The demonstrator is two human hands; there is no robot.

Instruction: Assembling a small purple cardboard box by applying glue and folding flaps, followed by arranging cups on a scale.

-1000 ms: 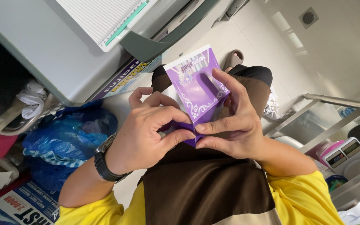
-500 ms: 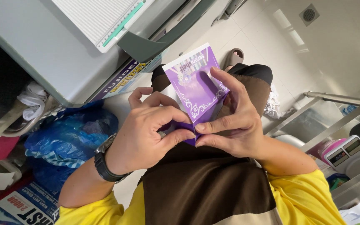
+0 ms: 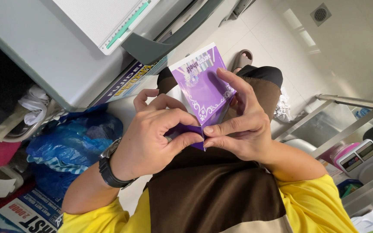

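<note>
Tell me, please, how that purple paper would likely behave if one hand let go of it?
The purple paper is thin and already creased where the left hand and right hand pinch it, so it probably flexes easily. Its free part stands unsupported, suggesting light, fairly stiff stock. It would likely hold its fold rather than flop.

Card (image 3: 203, 92) between left hand (image 3: 152, 138) and right hand (image 3: 238, 129); bags (image 3: 72, 142) left of left hand; scale (image 3: 361, 157) right of right hand.
</note>
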